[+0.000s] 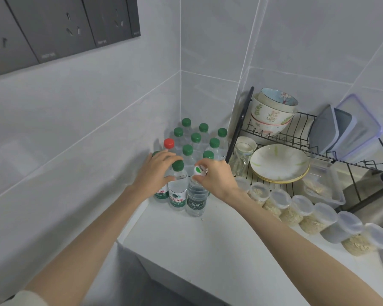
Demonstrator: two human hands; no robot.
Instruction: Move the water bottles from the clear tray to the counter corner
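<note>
Several water bottles with green caps (196, 138) and one with a red cap (169, 143) stand packed in the corner of the white counter (208, 250). In the front row, my left hand (155, 171) is curled round the neck of a green-capped bottle (177, 188), with another bottle partly hidden behind the hand. My right hand (215, 175) pinches the neck of a white-capped bottle with a dark label (196, 198), standing on the counter beside it. No clear tray is in view.
A black wire dish rack (296, 138) stands right of the bottles with bowls (272, 111), plates (279, 162), a glass and plastic lids. A row of lidded tubs of grain (307, 214) lies along the counter. Wall sockets (53, 27) sit at upper left.
</note>
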